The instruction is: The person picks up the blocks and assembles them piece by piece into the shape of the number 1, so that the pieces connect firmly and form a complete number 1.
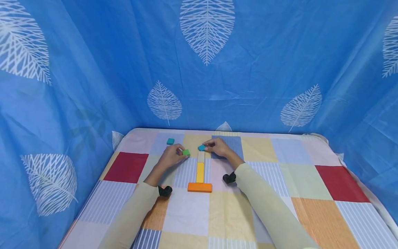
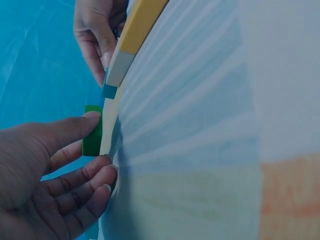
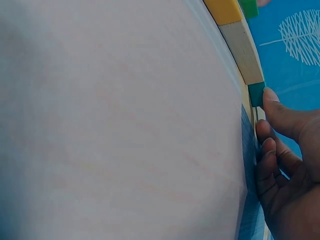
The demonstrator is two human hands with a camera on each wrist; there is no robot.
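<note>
In the head view, pinching one green block [image 1: 186, 152] with the left hand [image 1: 171, 156], just left of a row of blocks. Pinching one blue block [image 1: 201, 147] with the right hand [image 1: 217, 146], at the far end of that row. Counting six blocks in all: one green, two blue, one pale, one yellow, one orange. Seeing the pale block [image 1: 201, 156] and the yellow block [image 1: 200, 172] lying end to end, with the orange block [image 1: 199, 187] lying sideways at the near end. Seeing the other blue block [image 1: 170, 141] lying by itself past the left hand. Counting two black gadgets [image 1: 229, 178], one at each cuff, and two red squares [image 1: 126, 167] on the patchwork cloth [image 1: 186, 214].

In the left wrist view, holding the green block between thumb and finger, with the other fingers bending below. Seeing the blue block touching the pale block's end.

In the right wrist view, pressing the thumb on the blue block, snug against the pale block. Seeing part of the green block at the top.
</note>
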